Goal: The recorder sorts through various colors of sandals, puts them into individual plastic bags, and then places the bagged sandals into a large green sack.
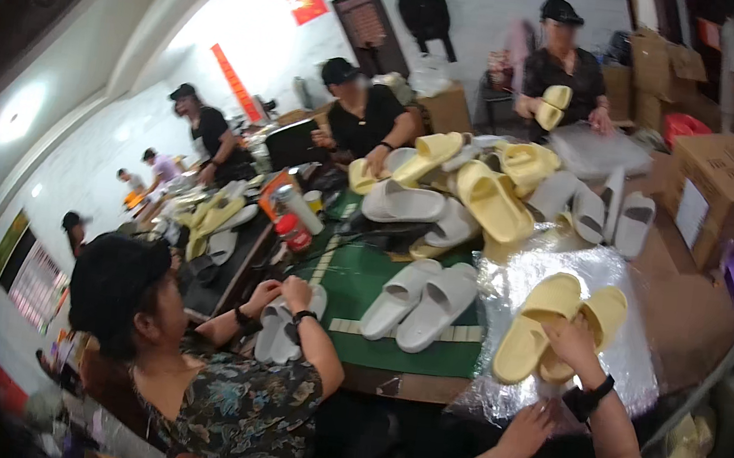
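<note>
Yellow slippers (516,350) were bordered by bare plastic (636,355).
Right hand (573,345) was bent onto them, grip unclear; left hand (527,431) half-opened.

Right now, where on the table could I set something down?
Right of the yellow slippers, bare brown tabletop shows between plastic sheets and cardboard box; green mat shows left of the central white slippers. The slipper pile behind is crowded.

From afar I'm viewing a white wall (491,17); a red banner (236,84) is hanging there, a round light (20,112) is glowing, and a dark-framed opening (364,28) is showing.
</note>
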A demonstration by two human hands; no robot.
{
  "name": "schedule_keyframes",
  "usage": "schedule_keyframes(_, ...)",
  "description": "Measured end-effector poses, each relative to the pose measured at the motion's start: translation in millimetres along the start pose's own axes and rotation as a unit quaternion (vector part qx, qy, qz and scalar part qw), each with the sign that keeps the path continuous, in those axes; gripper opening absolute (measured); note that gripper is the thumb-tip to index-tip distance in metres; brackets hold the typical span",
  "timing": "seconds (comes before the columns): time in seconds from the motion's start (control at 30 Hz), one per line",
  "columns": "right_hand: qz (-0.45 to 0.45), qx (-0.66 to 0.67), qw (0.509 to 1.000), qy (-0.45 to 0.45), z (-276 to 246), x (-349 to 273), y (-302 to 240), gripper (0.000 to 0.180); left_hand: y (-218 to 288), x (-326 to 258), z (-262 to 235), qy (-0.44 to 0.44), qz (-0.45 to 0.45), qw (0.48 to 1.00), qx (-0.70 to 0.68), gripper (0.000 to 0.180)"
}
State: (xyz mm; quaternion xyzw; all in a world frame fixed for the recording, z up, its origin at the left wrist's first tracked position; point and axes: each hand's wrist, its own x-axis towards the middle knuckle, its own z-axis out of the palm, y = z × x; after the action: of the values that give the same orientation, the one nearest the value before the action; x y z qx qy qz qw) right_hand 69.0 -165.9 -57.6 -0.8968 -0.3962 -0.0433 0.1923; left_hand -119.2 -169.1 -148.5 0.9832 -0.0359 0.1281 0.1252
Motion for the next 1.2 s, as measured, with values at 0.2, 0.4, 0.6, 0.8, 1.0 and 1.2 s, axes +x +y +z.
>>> schedule_keyframes(0.2, 0.066, 0.283, 0.957, 0.010, -3.5, 0.2, 37.7, 0.030, 3.2, 2.6, -6.2, -0.035, -0.009, 0.998, 0.046, 0.042)
schedule_keyframes(0.4, -0.066, 0.430, 0.893, 0.113, -90.8, -60.9, 23.4, 0.040, -25.3, 17.3, -26.6, 0.038, -0.048, 0.997, 0.045, 0.047)
schedule_keyframes(0.6, -0.028, 0.443, 0.891, 0.092, -118.8, -105.4, 20.9, 0.038, -21.4, 36.3, -54.8, -0.103, -0.137, 0.984, 0.056, 0.046)
schedule_keyframes(0.8, 0.066, 0.345, 0.936, -0.033, -82.4, -95.2, 47.2, 0.043, -13.4, 34.8, -63.1, -0.011, -0.090, 0.994, 0.056, 0.049)
schedule_keyframes(1.0, 0.085, 0.123, 0.981, -0.126, -26.8, -61.6, 53.2, 0.054, -12.8, 31.3, -60.3, -0.016, -0.103, 0.993, 0.064, 0.056)
schedule_keyframes(1.2, 0.039, 0.159, 0.986, -0.008, 17.9, -47.8, 59.2, 0.053, -21.3, 28.4, -43.1, -0.001, -0.090, 0.992, 0.088, 0.057)
